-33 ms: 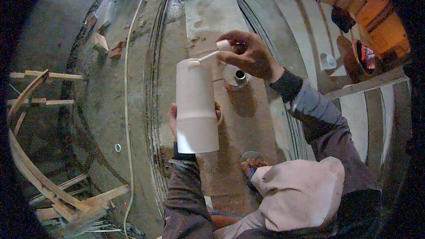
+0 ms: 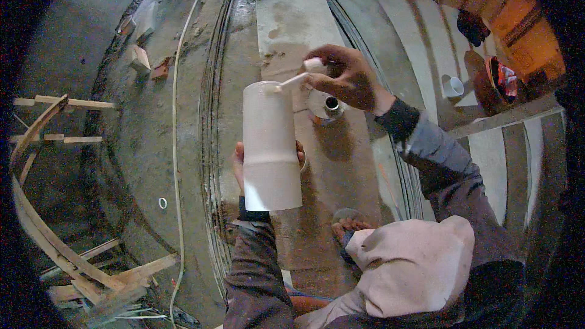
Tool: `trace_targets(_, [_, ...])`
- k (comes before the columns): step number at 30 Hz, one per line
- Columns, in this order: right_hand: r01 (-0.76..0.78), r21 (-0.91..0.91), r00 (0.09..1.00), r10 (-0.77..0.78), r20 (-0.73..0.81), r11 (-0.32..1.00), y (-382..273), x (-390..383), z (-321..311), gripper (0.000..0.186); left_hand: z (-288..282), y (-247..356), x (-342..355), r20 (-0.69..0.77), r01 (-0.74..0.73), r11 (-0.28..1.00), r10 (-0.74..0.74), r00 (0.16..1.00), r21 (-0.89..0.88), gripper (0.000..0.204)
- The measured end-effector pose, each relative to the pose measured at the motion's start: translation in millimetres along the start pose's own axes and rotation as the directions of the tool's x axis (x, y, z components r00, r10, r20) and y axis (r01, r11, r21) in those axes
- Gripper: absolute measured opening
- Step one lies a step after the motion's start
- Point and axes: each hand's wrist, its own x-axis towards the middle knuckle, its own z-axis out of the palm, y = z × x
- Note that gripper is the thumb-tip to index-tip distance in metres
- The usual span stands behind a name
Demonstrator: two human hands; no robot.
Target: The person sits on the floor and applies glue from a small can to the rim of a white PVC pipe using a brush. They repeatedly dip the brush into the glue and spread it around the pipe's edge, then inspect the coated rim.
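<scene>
Applicator point(image 2: 295, 81) now farther right on plain white pipe point(image 2: 271, 146), pinched by right hand point(image 2: 348, 79), left hand point(image 2: 238, 163) around pipe

Dark sleeves point(image 2: 451, 173), black cuffs point(image 2: 397, 120)
The left sleeve point(image 2: 259, 268) is brown-grey; the right sleeve point(image 2: 429, 146) looks bluish near its cuff.

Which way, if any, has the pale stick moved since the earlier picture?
Yes, the pale stick moved slightly rightward, judged against the round container.
</scene>
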Motion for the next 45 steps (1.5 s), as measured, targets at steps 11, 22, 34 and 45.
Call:
trace_targets(11, [-0.092, 0.010, 0.995, 0.091, 0.029, 0.996, -12.7, -4.0, -13.8, 0.035, -27.2, 29.1, -7.3, -0.025, -0.097, 0.926, 0.114, 0.993, 0.366, 0.082])
trace_targets(22, [0.297, -0.057, 0.843, -0.234, 0.483, 0.953, -37.0, 72.1, -32.3, 0.039, 42.7, 84.0, -35.7, -0.340, 0.349, 0.530, -0.118, 0.933, 0.773, 0.065])
trace_targets(34, [0.506, -0.144, 0.758, -0.359, 0.545, 0.850, -29.5, 89.0, -25.2, 0.040, 73.6, 98.6, -37.7, -0.402, 0.414, 0.177, -0.102, 0.910, 0.893, 0.073])
trace_targets(45, [0.335, -0.488, 0.884, -0.090, 0.459, 0.806, 25.1, 20.7, -50.9, 0.038, -28.3, 104.9, -71.8, -0.199, -0.018, 0.687, 0.234, 0.952, 0.727, 0.061])
